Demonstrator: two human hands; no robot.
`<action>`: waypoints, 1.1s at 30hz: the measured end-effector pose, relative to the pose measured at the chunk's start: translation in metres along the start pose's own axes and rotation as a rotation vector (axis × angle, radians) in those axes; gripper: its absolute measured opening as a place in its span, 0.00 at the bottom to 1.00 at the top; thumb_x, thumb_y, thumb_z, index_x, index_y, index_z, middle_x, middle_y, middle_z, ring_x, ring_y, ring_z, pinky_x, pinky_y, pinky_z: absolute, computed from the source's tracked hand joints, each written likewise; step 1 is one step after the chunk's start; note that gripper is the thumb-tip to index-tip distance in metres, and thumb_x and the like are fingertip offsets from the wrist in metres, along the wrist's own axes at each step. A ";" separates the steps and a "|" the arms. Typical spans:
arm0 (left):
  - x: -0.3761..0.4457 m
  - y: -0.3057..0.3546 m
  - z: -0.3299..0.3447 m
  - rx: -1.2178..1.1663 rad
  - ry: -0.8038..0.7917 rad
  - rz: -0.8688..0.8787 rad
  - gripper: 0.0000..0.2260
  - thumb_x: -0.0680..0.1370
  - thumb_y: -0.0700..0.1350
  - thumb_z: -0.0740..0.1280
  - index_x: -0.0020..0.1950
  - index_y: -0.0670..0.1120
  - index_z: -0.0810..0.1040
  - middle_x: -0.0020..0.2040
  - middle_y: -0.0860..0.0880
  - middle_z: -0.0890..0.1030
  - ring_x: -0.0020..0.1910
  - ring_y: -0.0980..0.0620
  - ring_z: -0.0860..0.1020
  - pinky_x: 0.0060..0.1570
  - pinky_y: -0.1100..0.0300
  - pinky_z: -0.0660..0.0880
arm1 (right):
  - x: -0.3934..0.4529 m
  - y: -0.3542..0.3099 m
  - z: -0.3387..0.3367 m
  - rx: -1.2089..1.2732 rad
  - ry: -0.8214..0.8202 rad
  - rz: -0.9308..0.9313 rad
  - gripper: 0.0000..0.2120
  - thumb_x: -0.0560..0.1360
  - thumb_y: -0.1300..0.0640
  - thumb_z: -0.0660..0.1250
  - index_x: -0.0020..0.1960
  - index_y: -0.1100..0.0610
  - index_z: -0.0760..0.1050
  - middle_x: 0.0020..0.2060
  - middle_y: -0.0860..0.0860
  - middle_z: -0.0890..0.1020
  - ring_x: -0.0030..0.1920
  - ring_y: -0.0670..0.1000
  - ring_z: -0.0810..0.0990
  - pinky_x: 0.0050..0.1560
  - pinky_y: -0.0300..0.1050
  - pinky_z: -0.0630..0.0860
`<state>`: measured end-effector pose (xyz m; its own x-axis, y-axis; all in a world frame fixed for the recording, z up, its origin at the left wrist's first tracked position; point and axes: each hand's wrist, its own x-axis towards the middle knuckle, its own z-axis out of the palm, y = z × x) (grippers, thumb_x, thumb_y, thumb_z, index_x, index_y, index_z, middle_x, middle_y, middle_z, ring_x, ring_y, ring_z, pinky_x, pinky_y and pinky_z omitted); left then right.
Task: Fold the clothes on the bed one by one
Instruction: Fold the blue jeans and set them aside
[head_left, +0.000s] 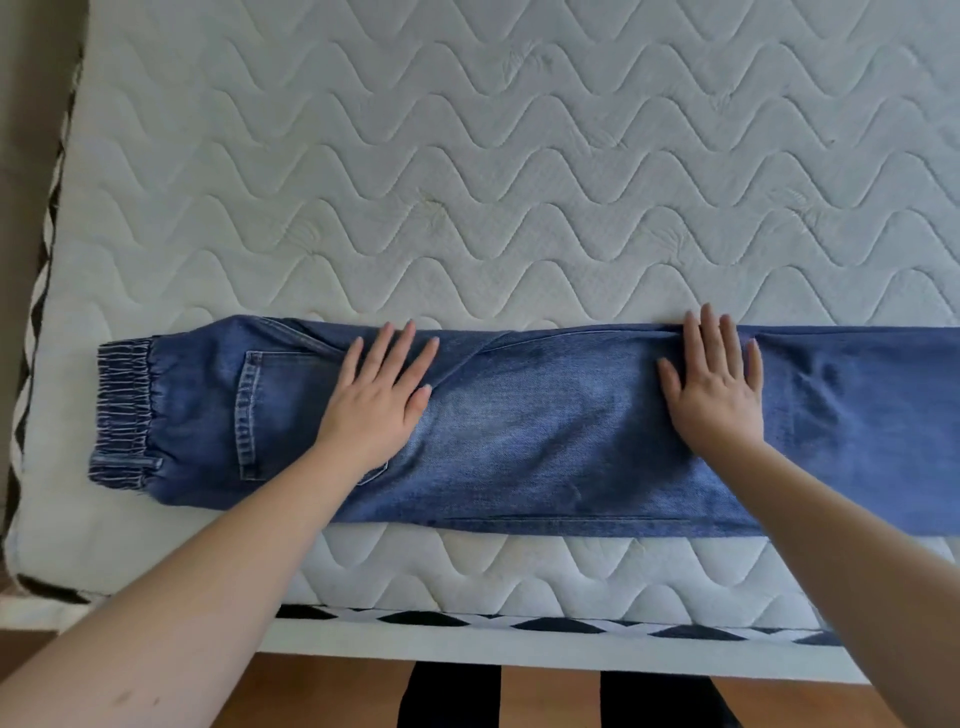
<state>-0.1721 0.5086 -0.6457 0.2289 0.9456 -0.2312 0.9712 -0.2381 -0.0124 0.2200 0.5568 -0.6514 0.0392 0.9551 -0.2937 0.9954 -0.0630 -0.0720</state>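
Observation:
A pair of blue jeans (540, 431) lies across the near part of the white quilted mattress (467, 182), folded lengthwise with one leg over the other. Its elastic waistband (124, 415) is at the left, and the legs run off the right edge of the view. My left hand (376, 400) rests flat on the denim beside the back pocket (260, 415), fingers straight and spread. My right hand (714, 384) presses flat on the legs further right, its fingertips at the far folded edge.
The mattress's near edge has a black-and-white diamond border (519, 621) above a white bed frame (519, 654). A wooden floor with dark stripes (452, 696) shows below. A beige wall or headboard (31, 104) stands at the left.

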 end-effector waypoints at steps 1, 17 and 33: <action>0.002 0.012 -0.002 -0.024 -0.018 0.022 0.26 0.82 0.57 0.45 0.80 0.51 0.51 0.80 0.46 0.54 0.78 0.45 0.53 0.76 0.43 0.50 | -0.004 -0.004 0.000 0.025 0.007 -0.004 0.33 0.80 0.39 0.42 0.81 0.51 0.46 0.80 0.48 0.50 0.79 0.49 0.45 0.77 0.49 0.36; 0.091 0.171 -0.050 -0.198 -0.039 0.167 0.26 0.83 0.55 0.50 0.78 0.44 0.59 0.78 0.44 0.60 0.77 0.46 0.56 0.76 0.49 0.50 | -0.048 0.118 -0.022 0.254 0.081 0.095 0.28 0.82 0.48 0.58 0.79 0.53 0.57 0.78 0.52 0.60 0.78 0.54 0.52 0.77 0.52 0.45; 0.152 0.386 -0.050 -0.082 -0.079 0.124 0.22 0.77 0.56 0.64 0.67 0.49 0.69 0.59 0.46 0.72 0.57 0.45 0.71 0.54 0.50 0.71 | -0.021 0.323 -0.039 0.532 -0.057 0.652 0.26 0.75 0.42 0.67 0.68 0.53 0.70 0.62 0.55 0.76 0.63 0.59 0.73 0.60 0.53 0.69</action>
<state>0.2405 0.5712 -0.6364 0.3442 0.8889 -0.3023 0.9388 -0.3297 0.0996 0.5446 0.5277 -0.6310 0.5737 0.6649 -0.4784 0.6006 -0.7386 -0.3063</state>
